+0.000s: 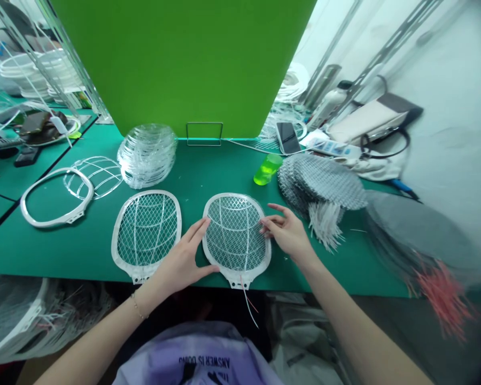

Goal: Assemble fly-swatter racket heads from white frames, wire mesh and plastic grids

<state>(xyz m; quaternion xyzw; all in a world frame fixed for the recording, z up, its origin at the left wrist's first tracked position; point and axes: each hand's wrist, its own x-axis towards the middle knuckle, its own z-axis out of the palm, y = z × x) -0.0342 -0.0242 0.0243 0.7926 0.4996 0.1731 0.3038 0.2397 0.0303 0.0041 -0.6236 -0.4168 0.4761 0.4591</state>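
Observation:
A white mosquito swatter head lies flat on the green table before me, with metal mesh and clear curved ribs inside its rim. From its neck, a white and a red wire hang over the table edge. My left hand rests against the left rim, thumb spread away from the fingers. At the right rim is my right hand, its index finger stretched out and the other fingers bent over the edge; nothing shows in them. A second swatter head lies to the left, partly behind my left hand.
Clear ribbed grids are stacked behind. Left lie a bare white frame and a loose grid. Grey mesh sheets with white wires, a darker mesh stack with red wires, a green bottle and a phone sit right. A green panel stands behind.

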